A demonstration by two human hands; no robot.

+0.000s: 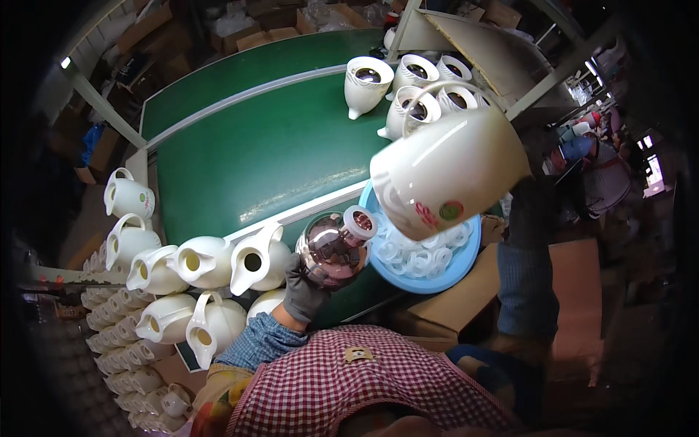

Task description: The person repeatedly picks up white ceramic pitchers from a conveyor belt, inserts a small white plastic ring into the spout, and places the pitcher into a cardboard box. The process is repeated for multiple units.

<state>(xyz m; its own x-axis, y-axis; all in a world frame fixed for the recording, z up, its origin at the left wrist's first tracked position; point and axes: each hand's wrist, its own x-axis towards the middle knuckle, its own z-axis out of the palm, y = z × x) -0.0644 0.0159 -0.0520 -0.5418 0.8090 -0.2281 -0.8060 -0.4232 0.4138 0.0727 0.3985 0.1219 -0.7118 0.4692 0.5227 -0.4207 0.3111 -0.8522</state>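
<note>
My left hand [304,297], in a grey glove, is closed around the lower side of a round mirrored glass flask liner [329,251]. A whitish ring [359,221] sits around the liner's neck, which points up and to the right. On the right, my right hand [530,218], in a dark glove, holds up a white jug shell [455,164]. The jug is tilted, its base toward my hand and its clear-looking handle at the top; most of my fingers are hidden behind it. Below the jug stands a light blue basin [416,285] of translucent plastic rings [429,258].
Several white jugs [200,262] stand at the left edge of the green conveyor belt [247,160]. At the far right are several jugs with dark shiny insides [368,76]. Racked jugs [120,331] fill the lower left. Cardboard [466,295] lies beside the basin, and a metal post [109,105] rises left.
</note>
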